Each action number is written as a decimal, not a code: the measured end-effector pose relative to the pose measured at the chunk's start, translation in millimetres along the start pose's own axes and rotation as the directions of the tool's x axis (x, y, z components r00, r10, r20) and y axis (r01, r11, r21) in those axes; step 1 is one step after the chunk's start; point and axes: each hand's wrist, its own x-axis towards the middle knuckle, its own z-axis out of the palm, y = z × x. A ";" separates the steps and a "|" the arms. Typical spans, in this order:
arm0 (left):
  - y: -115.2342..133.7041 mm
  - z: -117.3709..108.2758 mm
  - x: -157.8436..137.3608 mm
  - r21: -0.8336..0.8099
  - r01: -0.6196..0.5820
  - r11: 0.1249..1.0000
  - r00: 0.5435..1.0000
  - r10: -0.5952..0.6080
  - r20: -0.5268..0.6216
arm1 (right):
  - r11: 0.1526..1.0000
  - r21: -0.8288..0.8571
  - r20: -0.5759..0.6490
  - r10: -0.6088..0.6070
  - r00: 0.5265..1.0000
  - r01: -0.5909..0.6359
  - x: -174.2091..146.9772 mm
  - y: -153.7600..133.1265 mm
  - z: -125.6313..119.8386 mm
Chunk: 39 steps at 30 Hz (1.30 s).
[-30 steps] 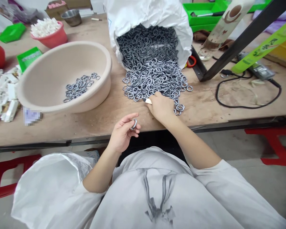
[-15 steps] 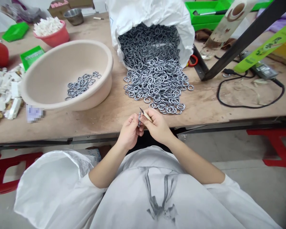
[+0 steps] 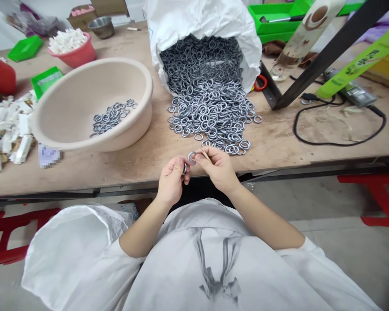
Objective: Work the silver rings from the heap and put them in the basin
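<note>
Over the table's front edge, my left hand (image 3: 172,179) is closed with a grey ring (image 3: 184,169) showing between its thumb and fingers. A second grey ring (image 3: 191,158), its round face towards me, sits between the fingertips of both hands. My right hand (image 3: 221,169) is closed round a slim tool with a light wooden handle (image 3: 206,154), and its thumb touches the second ring. The tool's dark pointed tip is hidden now. Just beyond my hands, many loose grey rings (image 3: 214,112) spill from a white sack (image 3: 201,17) lying on its side.
A beige basin (image 3: 142,103) at left holds several rings. Left of it lie white pieces (image 3: 22,125) and a green tray (image 3: 40,88); behind stands a red bowl (image 3: 84,54). At right are a dark metal bar (image 3: 311,77) and a black cable (image 3: 337,144). Red stools (image 3: 381,196) stand below.
My hands have moved slightly apart. The second ring has come into sight between the fingertips, and the tool has turned so that its dark tip no longer shows.
</note>
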 end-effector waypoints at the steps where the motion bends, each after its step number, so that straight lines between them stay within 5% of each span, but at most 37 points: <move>1: -2.1 -1.2 0.4 0.027 -0.022 0.999 1.000 0.022 0.004 | 0.995 0.075 -0.008 0.061 0.998 -0.060 -0.7 -0.7 2.1; 6: -10.5 -5.8 1.5 0.147 -0.097 0.984 0.995 0.099 -0.003 | 0.962 0.197 0.042 0.186 0.982 -0.191 -3.6 -2.8 13.5; 13: -5.0 -4.0 -2.2 0.098 -0.044 0.994 0.999 0.041 0.036 | 0.998 0.062 -0.129 0.031 0.991 -0.023 -8.1 10.5 11.2; 19: 6.2 5.1 -6.4 -0.059 0.100 0.993 0.994 -0.097 0.047 | 0.943 -0.268 0.046 -0.191 0.981 0.196 -6.1 -1.9 -2.8; 24: 14.0 9.1 -11.8 -0.114 0.182 0.977 0.981 -0.173 0.085 | 0.890 -0.391 0.105 -0.213 0.972 0.237 -2.6 -11.5 -6.2; 31: 14.7 7.5 -12.9 -0.142 0.165 0.976 0.986 -0.164 0.020 | 0.693 -0.619 0.281 -0.245 0.928 0.371 -13.1 -17.0 -4.0; 39: 13.9 7.2 -10.6 -0.124 0.211 0.970 0.977 -0.204 0.066 | 0.664 -0.655 0.311 -0.197 0.930 0.360 -11.7 -23.8 -7.0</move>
